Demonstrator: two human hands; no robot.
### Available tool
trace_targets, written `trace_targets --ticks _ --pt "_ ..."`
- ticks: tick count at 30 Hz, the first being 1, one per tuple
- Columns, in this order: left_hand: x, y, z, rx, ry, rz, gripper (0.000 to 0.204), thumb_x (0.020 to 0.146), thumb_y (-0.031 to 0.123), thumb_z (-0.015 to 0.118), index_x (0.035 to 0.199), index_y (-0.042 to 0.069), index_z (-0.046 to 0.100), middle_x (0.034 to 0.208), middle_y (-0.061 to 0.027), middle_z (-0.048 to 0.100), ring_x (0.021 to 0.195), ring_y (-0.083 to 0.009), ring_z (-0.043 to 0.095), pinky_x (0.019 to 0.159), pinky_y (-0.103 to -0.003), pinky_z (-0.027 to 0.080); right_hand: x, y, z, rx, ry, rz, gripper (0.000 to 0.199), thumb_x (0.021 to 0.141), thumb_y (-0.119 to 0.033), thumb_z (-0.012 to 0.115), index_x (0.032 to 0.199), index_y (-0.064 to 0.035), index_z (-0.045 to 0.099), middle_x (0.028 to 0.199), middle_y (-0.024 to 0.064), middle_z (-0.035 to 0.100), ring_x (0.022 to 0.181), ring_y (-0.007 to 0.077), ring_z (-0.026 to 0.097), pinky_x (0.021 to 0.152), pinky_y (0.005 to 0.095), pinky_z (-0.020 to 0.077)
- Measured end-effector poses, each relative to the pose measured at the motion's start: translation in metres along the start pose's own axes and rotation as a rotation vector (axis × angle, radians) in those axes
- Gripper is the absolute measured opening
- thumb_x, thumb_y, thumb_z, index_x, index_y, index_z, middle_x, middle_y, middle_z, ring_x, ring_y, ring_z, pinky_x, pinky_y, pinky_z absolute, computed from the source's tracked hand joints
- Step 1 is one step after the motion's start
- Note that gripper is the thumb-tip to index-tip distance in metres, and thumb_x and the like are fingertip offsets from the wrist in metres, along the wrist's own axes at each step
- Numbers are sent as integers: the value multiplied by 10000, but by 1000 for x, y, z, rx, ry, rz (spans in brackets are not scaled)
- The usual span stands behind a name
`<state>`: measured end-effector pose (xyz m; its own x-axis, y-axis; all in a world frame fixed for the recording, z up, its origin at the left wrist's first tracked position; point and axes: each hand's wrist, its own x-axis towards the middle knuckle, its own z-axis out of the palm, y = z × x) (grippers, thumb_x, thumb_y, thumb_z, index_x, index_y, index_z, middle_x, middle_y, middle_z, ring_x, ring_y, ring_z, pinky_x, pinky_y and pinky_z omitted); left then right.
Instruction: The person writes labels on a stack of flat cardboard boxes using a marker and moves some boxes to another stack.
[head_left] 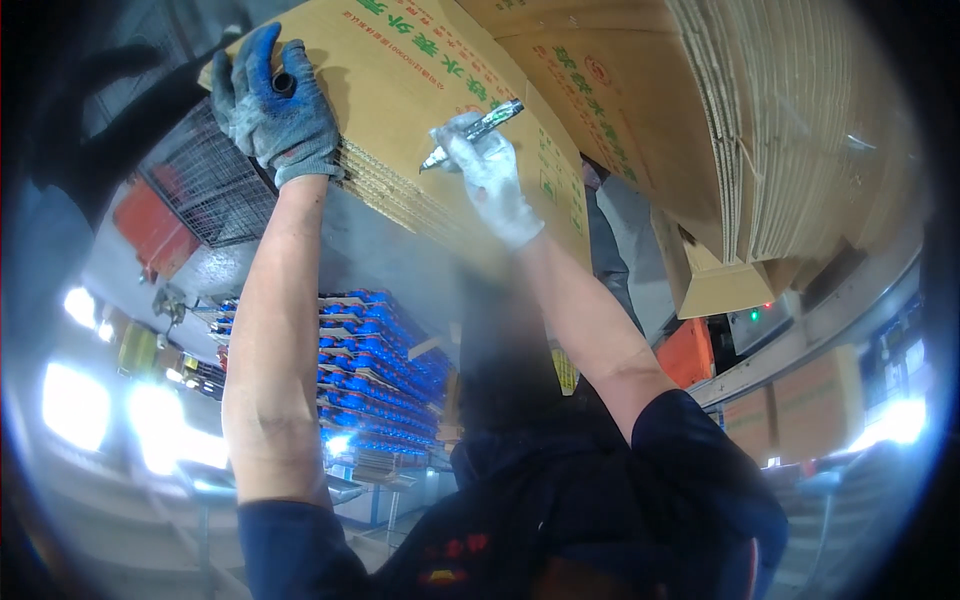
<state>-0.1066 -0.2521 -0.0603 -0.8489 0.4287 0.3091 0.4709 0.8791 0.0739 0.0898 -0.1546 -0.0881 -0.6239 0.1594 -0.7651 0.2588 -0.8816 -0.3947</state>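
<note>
My left hand, in a blue glove, lies spread flat on the stack of flattened cardboard boxes overhead — fingers apart, gripping nothing. My right hand, white-gloved, is clamped round a silver marker — its tip just off the stack's edge.

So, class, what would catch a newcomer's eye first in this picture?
Two raised gloved hands against a stack of flat tan cardboard sheets at the top: the left hand in a blue-grey glove, the right hand in a white glove gripping a silver marker pen. Below, stacked blue bottles glow.
</note>
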Motion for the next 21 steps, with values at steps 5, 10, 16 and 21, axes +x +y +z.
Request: trace_targets --ticks 5,10,16,21 --pt "0 -3 1 -27 2 3 255 848 291 680 1085 199 692 1129 -55 662 1186 -315 508 1019 -445 396 -2 -2 5 46 40 -15 29 914 -70 601 911 -41 597 802 7 589 677 57 551 582 190 443" --pt "-1 -5 3 -6 5 44 238 853 291 677 1070 194 696 1117 -61 663 1194 -321 499 1019 -446 397 1 2 5 104 122 -18 45 905 -77 614 898 -34 604 803 5 597 675 61 555 616 210 462" --pt "-2 -6 4 -41 9 33 218 857 290 672 1046 186 706 1113 -65 663 1193 -319 501 1020 -445 397 3 3 -4 41 12 11 48 904 -77 612 881 -35 612 796 12 593 679 76 565 611 221 473" --pt "-2 -5 0 -12 -8 44 214 857 293 672 1034 179 712 1107 -66 664 1194 -315 500 1019 -442 396 0 0 -1 -47 5 17 61 907 -81 592 914 -21 603 800 18 593 698 88 584 627 227 482"
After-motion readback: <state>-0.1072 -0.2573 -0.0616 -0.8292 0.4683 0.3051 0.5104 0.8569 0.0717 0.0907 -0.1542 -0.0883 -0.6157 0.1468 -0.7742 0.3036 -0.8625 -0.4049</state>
